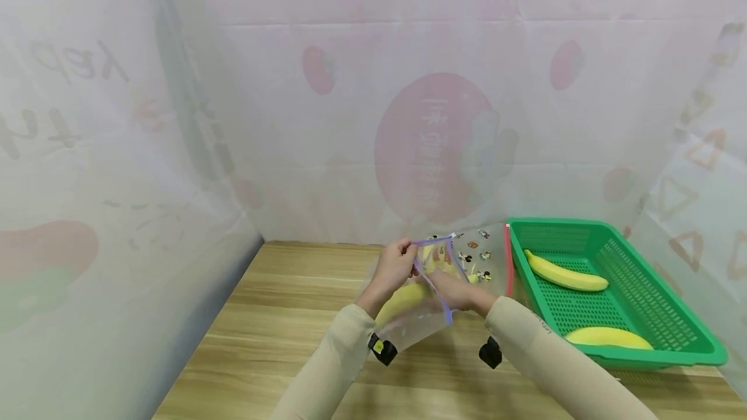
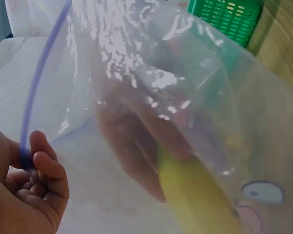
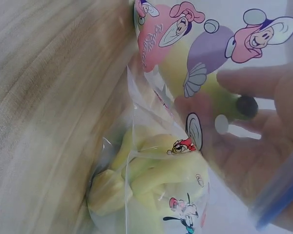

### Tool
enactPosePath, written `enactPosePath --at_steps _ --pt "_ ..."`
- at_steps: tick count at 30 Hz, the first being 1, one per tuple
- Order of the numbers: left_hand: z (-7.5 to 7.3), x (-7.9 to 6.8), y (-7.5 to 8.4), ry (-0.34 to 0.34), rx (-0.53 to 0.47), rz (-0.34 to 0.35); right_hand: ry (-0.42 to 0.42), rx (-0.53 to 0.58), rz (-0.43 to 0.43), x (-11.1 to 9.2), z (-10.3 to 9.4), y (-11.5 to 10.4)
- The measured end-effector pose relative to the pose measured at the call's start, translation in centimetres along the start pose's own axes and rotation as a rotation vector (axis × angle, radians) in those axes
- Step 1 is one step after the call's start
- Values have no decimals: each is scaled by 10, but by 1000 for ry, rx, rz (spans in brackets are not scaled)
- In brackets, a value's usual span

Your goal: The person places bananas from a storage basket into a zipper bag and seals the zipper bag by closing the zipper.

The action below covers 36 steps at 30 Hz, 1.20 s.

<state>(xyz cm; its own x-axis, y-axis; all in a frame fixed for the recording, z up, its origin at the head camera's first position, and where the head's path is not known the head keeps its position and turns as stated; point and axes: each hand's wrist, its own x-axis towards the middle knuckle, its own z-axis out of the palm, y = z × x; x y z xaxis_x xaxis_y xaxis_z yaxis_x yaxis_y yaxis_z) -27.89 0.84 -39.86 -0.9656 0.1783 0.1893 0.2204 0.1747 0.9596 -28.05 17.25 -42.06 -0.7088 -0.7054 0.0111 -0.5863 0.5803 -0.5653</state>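
Observation:
My left hand (image 1: 392,271) pinches the purple zip edge of a clear cartoon-printed zip bag (image 1: 414,332) at its mouth. Reaching through that mouth, my right hand (image 1: 452,290) is inside the bag and grips one end of a yellow banana (image 1: 403,301). The left wrist view shows this banana (image 2: 188,197) through the plastic, pointing down from the fingers. Its dark tip (image 3: 246,106) shows between thumb and fingers in the right wrist view. Close by lies a second clear bag (image 1: 487,255) with a red zip edge; several yellow pieces (image 3: 156,175) appear through plastic in the right wrist view.
On the right stands a green plastic basket (image 1: 560,220) with a banana (image 1: 566,275) at its far side and another banana (image 1: 609,338) at its near side. The wooden table (image 1: 262,342) runs back to a printed sheet (image 1: 344,167) hung behind and at the sides.

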Motion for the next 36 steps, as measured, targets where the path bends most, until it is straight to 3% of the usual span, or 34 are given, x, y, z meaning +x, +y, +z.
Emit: enactPosePath --at_steps 3,8,12,15,20,36 --pt "-2 1 1 -5 30 -28 31 5 43 1 0 2" --pt "-1 1 0 19 66 -81 16 13 94 1 0 3" --pt "-1 1 2 63 65 -75 9 39 57 0 -1 2" --pt "0 1 5 67 56 -53 13 57 -6 1 -1 1" --pt "-1 3 8 52 29 -32 -5 108 -16 2 -3 -4" --pt "-7 2 -1 50 10 -43 41 165 77 -27 -53 -15"
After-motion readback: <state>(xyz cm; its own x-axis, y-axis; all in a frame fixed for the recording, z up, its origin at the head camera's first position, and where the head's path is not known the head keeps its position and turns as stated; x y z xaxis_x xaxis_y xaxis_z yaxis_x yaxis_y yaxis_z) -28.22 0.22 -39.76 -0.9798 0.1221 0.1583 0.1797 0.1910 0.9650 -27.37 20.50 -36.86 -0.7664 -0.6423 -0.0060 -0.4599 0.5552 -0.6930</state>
